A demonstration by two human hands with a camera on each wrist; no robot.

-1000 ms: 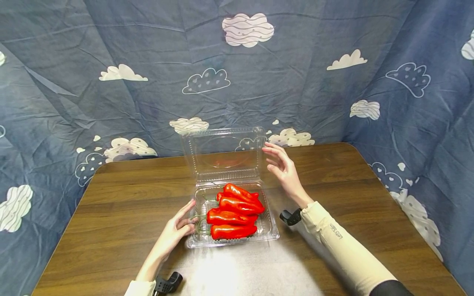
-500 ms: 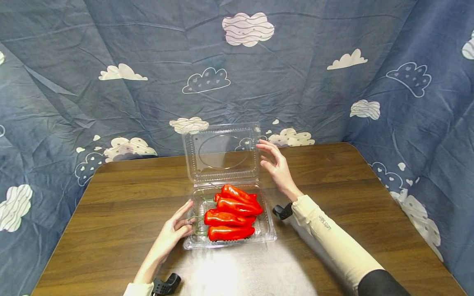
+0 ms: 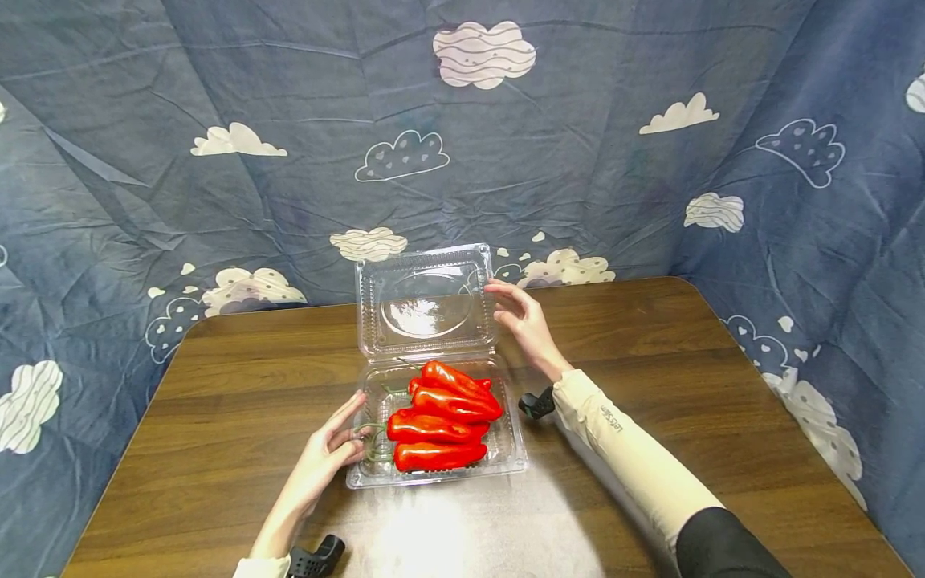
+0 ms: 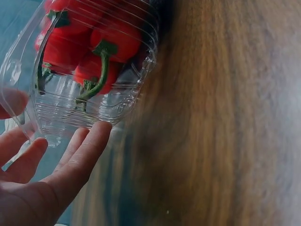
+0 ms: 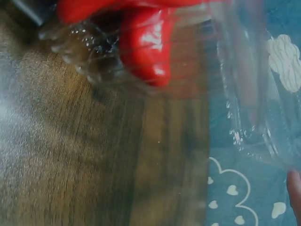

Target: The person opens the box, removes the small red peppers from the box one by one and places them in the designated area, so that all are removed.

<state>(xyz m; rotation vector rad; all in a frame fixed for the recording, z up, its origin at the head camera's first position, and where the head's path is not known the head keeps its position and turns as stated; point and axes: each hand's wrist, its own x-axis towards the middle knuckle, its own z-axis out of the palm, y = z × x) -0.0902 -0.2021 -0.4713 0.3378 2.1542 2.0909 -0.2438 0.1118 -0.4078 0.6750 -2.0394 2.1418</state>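
A clear plastic clamshell container (image 3: 508, 449) sits on the table with its hinged lid (image 3: 426, 269) raised at the back. Several long red peppers (image 3: 441, 456) lie side by side in its base, their green stems (image 4: 104, 70) pointing left. My left hand (image 3: 318, 466) is at the container's left side; in the left wrist view its extended fingers (image 4: 89, 153) reach the ribbed wall. At the lid's right edge is my right hand (image 3: 531, 327), fingers extended and thumb apart, fingertips right at the plastic. Only one fingertip (image 5: 294, 188) of it shows in the right wrist view.
The brown wooden table (image 3: 238, 377) extends to both sides of the container. A blue cloth (image 3: 303, 96) printed with white clouds hangs behind the table and along its right side. Bright glare lies on the table in front of the container.
The container with its peppers has slid a little to the left, both hands shifting the same way. Its lid has changed angle and now shows a bright reflection.
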